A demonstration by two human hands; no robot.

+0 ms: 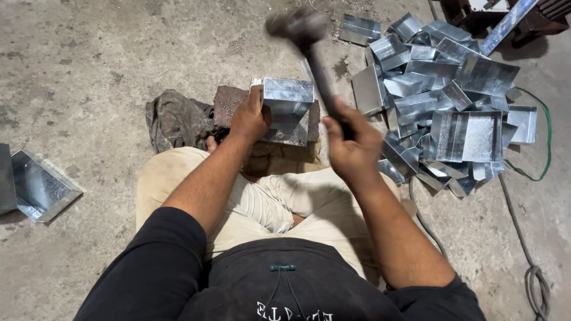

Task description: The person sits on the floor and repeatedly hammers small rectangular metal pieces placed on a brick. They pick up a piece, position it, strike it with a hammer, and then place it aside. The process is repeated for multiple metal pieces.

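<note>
Seated worker: left hand (250, 119) grips the bent sheet-metal piece (287, 110) standing on a stone block (229, 102); right hand (352, 145) is closed round a raised, motion-blurred hammer (297, 27). A misdirected blow could strike the steadying fingers beside the piece. Beyond, a pile of like pieces (446, 101) lies on the floor.
</note>
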